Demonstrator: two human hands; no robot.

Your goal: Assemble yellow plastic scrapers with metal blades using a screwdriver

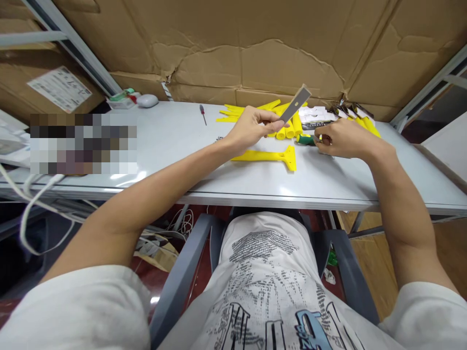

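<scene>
A flat grey metal blade point(295, 104) with a slot in it points up and to the right. My left hand point(255, 122) pinches its lower end between thumb and fingers. Below that hand a yellow plastic scraper handle point(268, 155) with a wide T-shaped head lies on the table. My right hand point(337, 137) is closed at the end of a green and yellow screwdriver handle point(306, 139); the hand covers part of the tool. Just behind the hands are several more yellow handles point(290, 129) in a pile.
White packets point(315, 116) lie behind my right hand. Several yellow scrapers with dark heads point(365, 119) rest at the right back. A small screwdriver point(203, 114) and a computer mouse point(148, 100) are on the white table point(164, 141). Cardboard point(204, 48) stands along the back; white cables point(27, 209) hang left.
</scene>
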